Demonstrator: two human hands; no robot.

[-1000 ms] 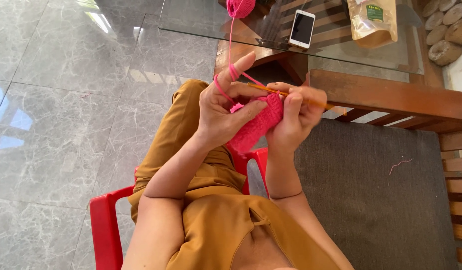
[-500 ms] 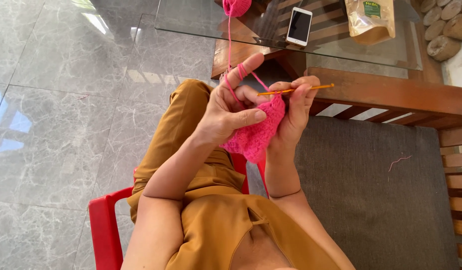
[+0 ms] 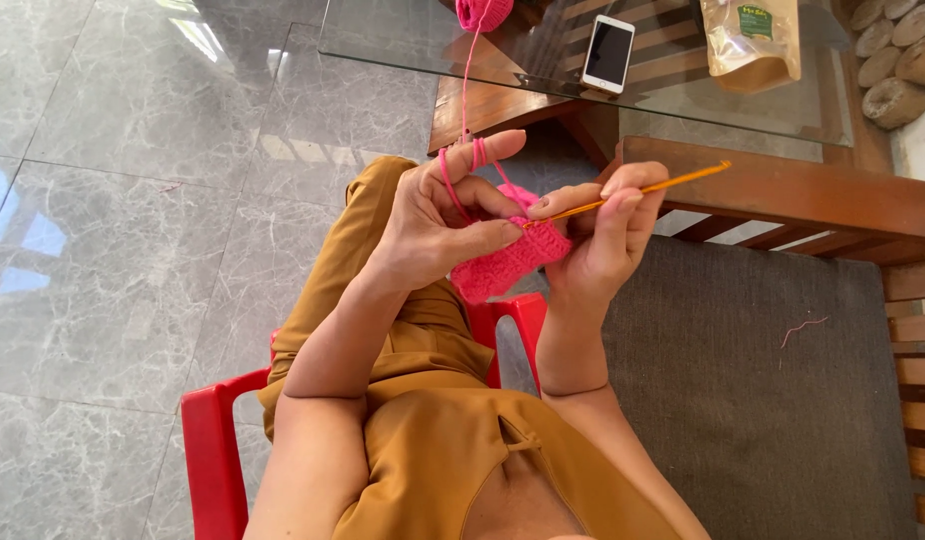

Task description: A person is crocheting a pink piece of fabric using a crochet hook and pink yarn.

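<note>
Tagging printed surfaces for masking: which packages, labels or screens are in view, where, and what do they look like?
Phone: flat on the glass table, top centre; white rectangle, dark blank screen.
Pouch: on the table, top right of the phone; tan paper bag with a clear glossy front.
Label: on the pouch's upper front; small green rectangle.

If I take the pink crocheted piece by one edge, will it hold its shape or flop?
Probably flop: the pink piece already droops below the left hand that pinches it. It looks light, being small and held by fingertips alone. It likely won't come away freely, since the yarn runs over the left hand's fingers up toward the ball on the table.
</note>
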